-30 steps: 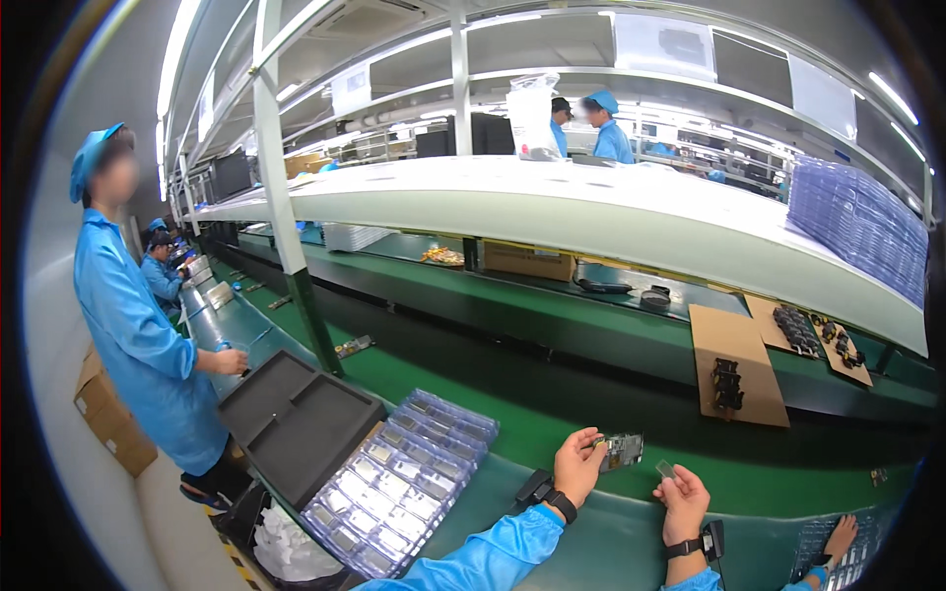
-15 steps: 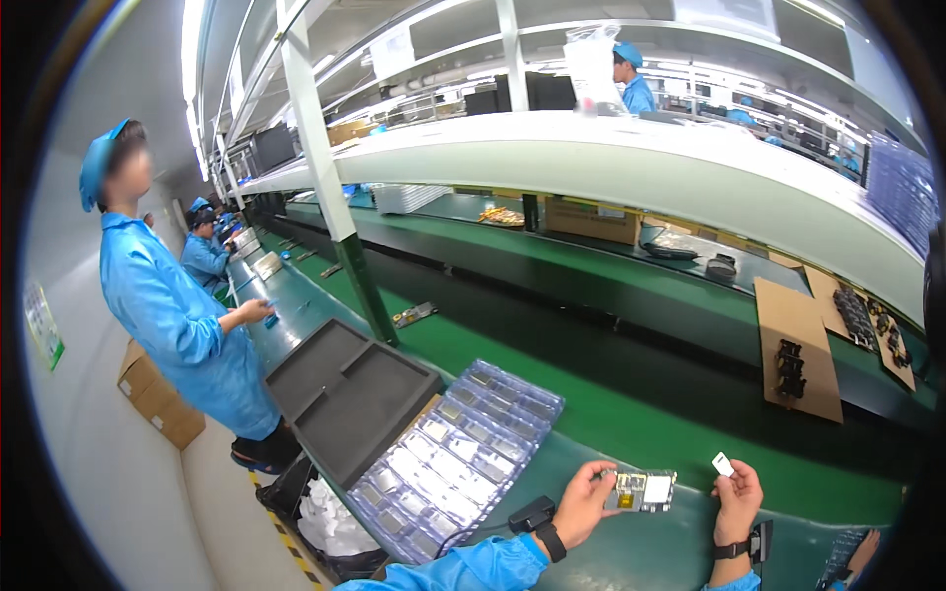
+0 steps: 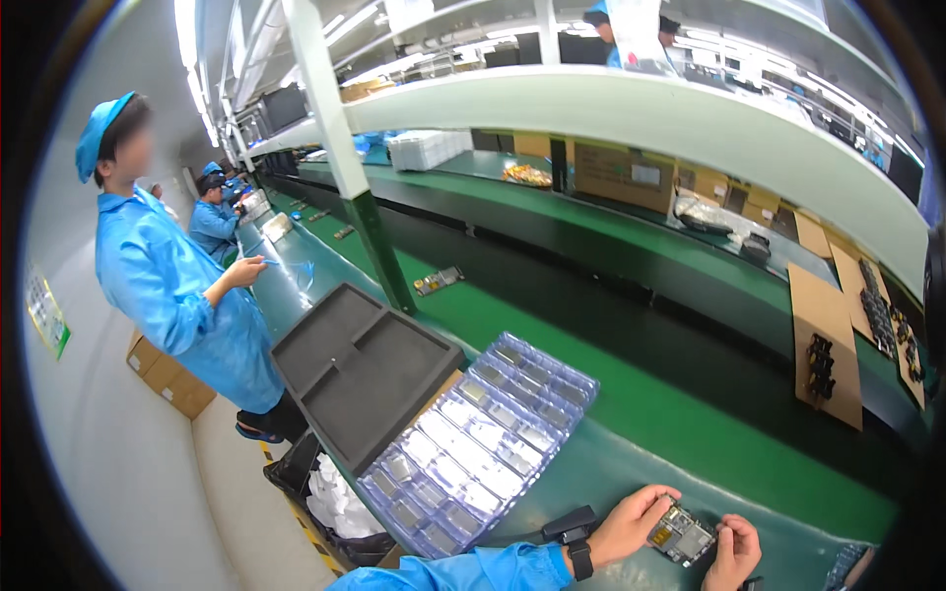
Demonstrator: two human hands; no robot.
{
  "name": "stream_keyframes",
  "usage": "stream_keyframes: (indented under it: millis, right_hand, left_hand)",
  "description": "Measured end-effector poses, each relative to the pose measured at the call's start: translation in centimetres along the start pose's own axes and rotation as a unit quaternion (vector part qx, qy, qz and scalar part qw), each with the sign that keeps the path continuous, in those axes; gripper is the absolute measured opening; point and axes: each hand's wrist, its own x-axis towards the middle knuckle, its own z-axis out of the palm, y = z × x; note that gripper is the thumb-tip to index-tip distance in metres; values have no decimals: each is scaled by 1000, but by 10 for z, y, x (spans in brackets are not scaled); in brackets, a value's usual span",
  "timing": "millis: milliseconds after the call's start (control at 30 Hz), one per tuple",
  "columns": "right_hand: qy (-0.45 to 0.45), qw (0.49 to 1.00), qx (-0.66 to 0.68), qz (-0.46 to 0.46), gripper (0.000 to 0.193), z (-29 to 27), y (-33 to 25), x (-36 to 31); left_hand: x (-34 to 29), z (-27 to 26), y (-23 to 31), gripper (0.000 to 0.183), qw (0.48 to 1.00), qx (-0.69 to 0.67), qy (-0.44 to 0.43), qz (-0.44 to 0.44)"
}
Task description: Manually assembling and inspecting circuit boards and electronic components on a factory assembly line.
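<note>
My left hand point(image 3: 636, 522) grips a small circuit board point(image 3: 682, 537) by its left edge, thumb and fingers on its rim. The board is tilted above the green work surface, showing a yellow patch and a grey rectangular area. Close against the board's right side is my right hand point(image 3: 735, 554), its fingers curled and pinched. Whatever those fingertips hold is hidden, and no white piece shows between them. A clear plastic tray point(image 3: 567, 386) with several small modules in its pockets lies to the left of my hands.
A black foam-like tray point(image 3: 379, 384) adjoins the clear tray. Another board point(image 3: 439, 281) lies on the green belt point(image 3: 680, 394). Cardboard with black parts point(image 3: 826, 345) stands at right. A co-worker point(image 3: 163, 266) stands at left, near a black bag point(image 3: 340, 502).
My hands have come together, the right closing in on the board. The board has turned and moved lower right. The white piece seen in my right hand is out of sight. The view has shifted.
</note>
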Motion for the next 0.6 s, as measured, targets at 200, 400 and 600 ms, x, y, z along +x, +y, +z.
stream_keyframes:
  millis: [200, 400, 600]
  right_hand:
    - [-14, 998, 57, 35, 11, 7, 15, 14]
    - [-35, 995, -73, -51, 22, 1, 20, 12]
    - [-152, 912, -359, -127, 49, 9, -22, 11]
  left_hand:
    - [7, -8, -3, 23, 990, 111, 52, 66]
    - [8, -12, 27, 21, 977, 18, 179, 113]
    - [14, -22, 29, 21, 971, -102, 193, 93]
